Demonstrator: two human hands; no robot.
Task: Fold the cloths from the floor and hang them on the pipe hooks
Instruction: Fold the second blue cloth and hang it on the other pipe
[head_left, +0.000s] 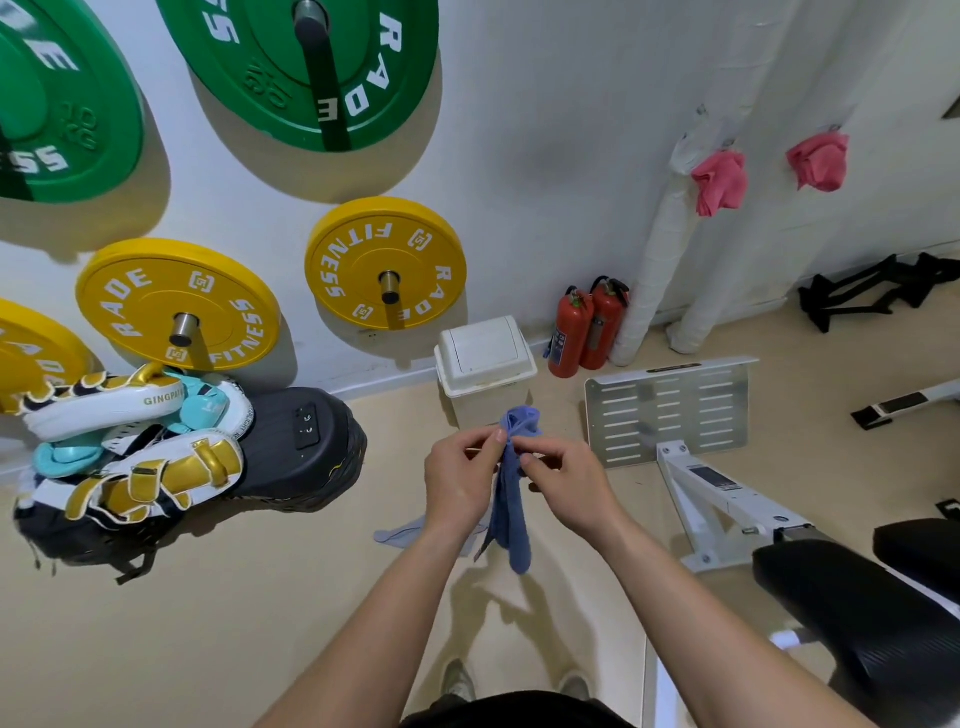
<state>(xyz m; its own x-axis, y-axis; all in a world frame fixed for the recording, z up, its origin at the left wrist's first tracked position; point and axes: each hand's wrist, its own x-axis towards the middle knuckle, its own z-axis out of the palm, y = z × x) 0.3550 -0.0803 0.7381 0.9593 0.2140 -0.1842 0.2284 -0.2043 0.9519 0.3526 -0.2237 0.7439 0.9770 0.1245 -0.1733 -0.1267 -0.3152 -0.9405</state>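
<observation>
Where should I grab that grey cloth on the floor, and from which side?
Probably pinch the grey cloth at its exposed left corner, from above: it lies flat on the floor, so only an edge lifts easily. Its right part is hidden behind the left forearm.

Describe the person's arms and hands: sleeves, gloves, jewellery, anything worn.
Nothing is worn on them. The left forearm and right forearm are bare down to the frame's bottom edge, with no sleeve in view. The left hand and right hand have no gloves. No watch or bracelet shows at either wrist, and no ring is visible.
</observation>
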